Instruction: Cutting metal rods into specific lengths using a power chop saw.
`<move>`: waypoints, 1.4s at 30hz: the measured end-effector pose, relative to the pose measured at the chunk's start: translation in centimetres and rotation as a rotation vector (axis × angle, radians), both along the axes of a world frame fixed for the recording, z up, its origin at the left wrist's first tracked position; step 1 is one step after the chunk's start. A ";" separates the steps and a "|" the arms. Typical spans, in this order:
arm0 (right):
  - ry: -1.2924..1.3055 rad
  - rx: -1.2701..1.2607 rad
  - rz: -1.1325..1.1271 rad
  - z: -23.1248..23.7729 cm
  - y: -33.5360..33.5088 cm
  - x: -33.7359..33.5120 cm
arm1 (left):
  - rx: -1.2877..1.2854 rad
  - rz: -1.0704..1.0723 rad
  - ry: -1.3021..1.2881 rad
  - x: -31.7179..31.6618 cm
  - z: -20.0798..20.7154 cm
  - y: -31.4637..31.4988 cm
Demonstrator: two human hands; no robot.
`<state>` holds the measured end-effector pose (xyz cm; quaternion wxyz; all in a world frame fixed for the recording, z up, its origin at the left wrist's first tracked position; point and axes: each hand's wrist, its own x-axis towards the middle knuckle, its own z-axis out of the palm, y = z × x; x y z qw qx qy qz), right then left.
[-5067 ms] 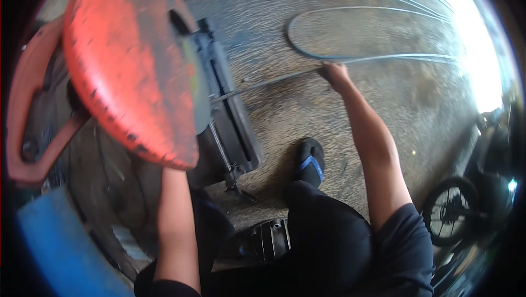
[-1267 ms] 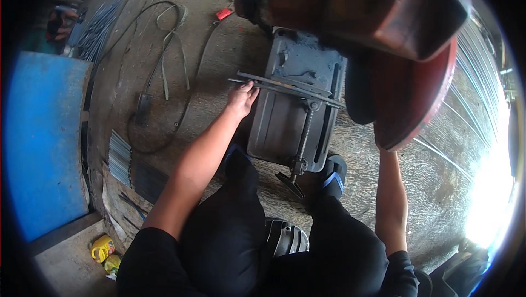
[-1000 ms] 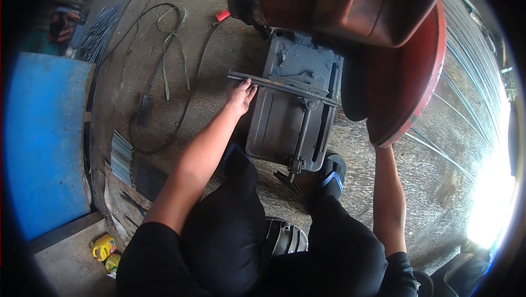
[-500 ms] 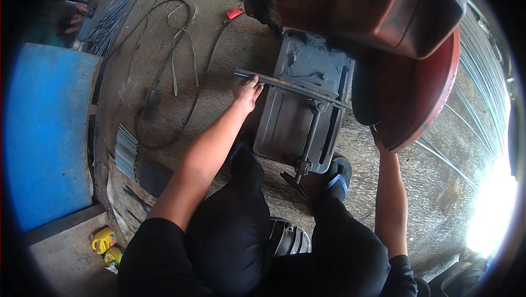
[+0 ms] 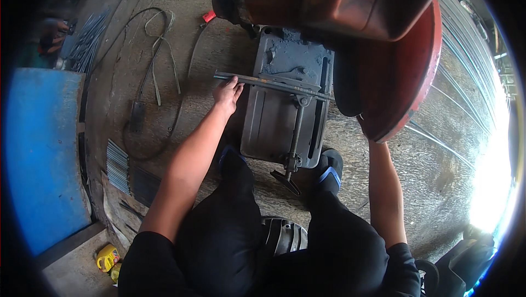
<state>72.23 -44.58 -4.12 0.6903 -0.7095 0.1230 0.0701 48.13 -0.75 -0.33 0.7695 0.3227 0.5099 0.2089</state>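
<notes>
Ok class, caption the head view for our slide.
Left hand holding metal bars across the grey base of a red cut-off saw.

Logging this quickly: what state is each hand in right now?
Left hand: holding the metal rods near one end.
Right hand: mostly hidden by the red guard; can't tell.

Left of the saw base, open floor gave the left hand room to pass, though a cord lay across it. The motor and red guard blocked the way from the upper right, and the crank handle stuck out between the feet.
</notes>
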 end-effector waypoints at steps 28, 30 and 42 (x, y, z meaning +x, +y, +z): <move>0.104 0.109 0.007 -0.3 1.2 -0.5 | 0.003 -0.015 0.024 -0.7 -0.4 2.6; 0.154 0.146 0.019 -0.8 1.2 -0.4 | -0.003 -0.017 0.020 -0.7 -0.3 2.7; 0.310 0.618 0.117 -6.3 1.4 -1.7 | -0.014 -0.010 0.003 -0.7 0.1 2.2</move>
